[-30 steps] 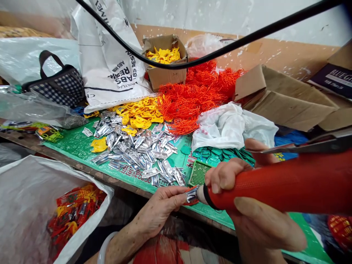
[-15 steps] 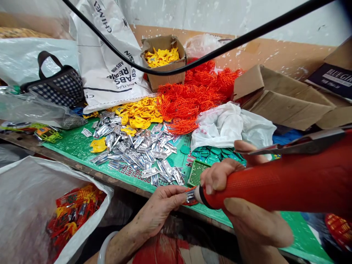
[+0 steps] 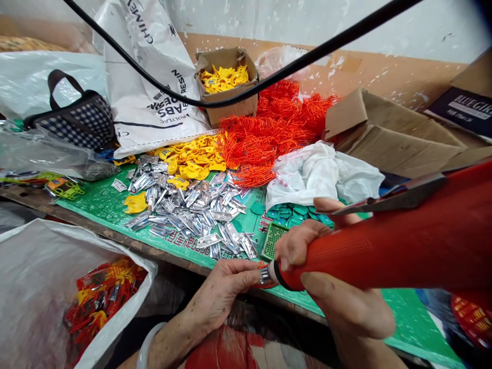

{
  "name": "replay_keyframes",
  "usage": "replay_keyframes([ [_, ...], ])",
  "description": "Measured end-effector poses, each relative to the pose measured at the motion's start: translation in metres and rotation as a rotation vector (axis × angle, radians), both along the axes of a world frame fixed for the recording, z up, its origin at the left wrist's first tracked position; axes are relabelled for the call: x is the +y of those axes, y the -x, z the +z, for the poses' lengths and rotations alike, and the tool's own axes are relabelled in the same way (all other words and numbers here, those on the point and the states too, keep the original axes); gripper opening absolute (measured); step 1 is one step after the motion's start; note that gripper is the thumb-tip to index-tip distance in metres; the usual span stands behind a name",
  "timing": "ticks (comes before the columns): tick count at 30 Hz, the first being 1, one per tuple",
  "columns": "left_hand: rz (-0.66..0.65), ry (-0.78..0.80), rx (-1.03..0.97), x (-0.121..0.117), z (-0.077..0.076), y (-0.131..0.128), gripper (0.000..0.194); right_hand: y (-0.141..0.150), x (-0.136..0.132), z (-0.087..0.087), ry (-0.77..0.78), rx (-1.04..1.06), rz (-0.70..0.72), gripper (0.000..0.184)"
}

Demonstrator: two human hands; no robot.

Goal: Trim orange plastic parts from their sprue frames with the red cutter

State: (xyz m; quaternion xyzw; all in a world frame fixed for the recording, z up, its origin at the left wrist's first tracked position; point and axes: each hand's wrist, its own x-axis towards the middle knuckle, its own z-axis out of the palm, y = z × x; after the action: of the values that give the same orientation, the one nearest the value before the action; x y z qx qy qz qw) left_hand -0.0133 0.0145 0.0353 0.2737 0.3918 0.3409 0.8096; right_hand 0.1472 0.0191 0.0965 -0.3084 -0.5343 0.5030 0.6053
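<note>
My right hand (image 3: 348,307) is wrapped around a red power screwdriver (image 3: 388,251), with a metal lever along its top. The driver points left, its pale nose against a shiny metal plate (image 3: 265,275). Between thumb and fingers, my left hand (image 3: 226,287) pinches an orange-red plastic part with this plate, at the table's front edge; fingers and tool nose hide most of it. Just beyond the hands is a small green basket (image 3: 273,241). Many loose metal plates (image 3: 192,215) lie to its left, and green plastic pieces (image 3: 295,214) to its right.
Yellow parts (image 3: 196,159) and orange-red plastic frames (image 3: 253,141) are heaped behind the plates. A white sack (image 3: 23,256) at lower left holds finished-looking red-yellow pieces. A black cable (image 3: 215,102) hangs across the view. Cardboard boxes (image 3: 407,148) stand at right.
The screwdriver's body and my right hand have shifted slightly left and the driver tilts a little more. Its nose stays at the plate; my left hand keeps its pinch. The cable has swung left.
</note>
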Motion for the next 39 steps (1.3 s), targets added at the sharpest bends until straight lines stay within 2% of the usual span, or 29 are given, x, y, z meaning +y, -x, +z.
replay_keyframes([
  [4,0.01,0.019,0.0,0.0,0.001,-0.002,0.025,0.0,-0.001,-0.002,0.015,-0.073,-0.025,0.053],
  [8,0.029,0.048,0.021,-0.002,-0.002,-0.002,0.031,0.0,-0.001,-0.005,0.011,-0.096,0.008,0.032],
  [10,0.033,0.05,0.023,-0.003,-0.002,-0.003,0.032,0.001,0.0,-0.006,0.006,-0.079,0.024,0.028],
  [15,0.034,0.058,0.016,-0.005,-0.004,-0.003,0.032,0.003,0.0,-0.008,-0.018,-0.061,0.011,0.037],
  [21,0.023,0.037,0.077,-0.004,-0.014,-0.001,0.032,0.002,-0.003,-0.016,-0.022,-0.031,0.015,0.051],
  [24,0.007,0.009,0.073,-0.003,-0.014,0.001,0.027,0.0,-0.004,-0.01,-0.007,0.045,-0.027,0.061],
  [28,0.031,0.019,-0.001,-0.006,-0.012,0.007,0.02,-0.008,0.001,0.004,-0.014,0.124,-0.114,0.061],
  [30,0.048,0.021,-0.022,-0.01,-0.013,0.01,0.031,-0.013,0.005,0.006,-0.029,0.127,-0.193,0.058],
  [32,0.041,-0.042,0.004,-0.015,-0.016,0.012,0.042,-0.017,0.011,0.003,-0.021,0.113,-0.296,0.051],
  [37,-0.025,-0.482,0.281,-0.027,-0.011,0.012,0.023,-0.026,0.022,-0.019,0.039,0.019,-0.505,0.017],
  [39,-0.065,-0.586,0.315,-0.03,-0.003,0.013,0.023,-0.029,0.025,-0.026,0.032,-0.015,-0.547,0.015],
])
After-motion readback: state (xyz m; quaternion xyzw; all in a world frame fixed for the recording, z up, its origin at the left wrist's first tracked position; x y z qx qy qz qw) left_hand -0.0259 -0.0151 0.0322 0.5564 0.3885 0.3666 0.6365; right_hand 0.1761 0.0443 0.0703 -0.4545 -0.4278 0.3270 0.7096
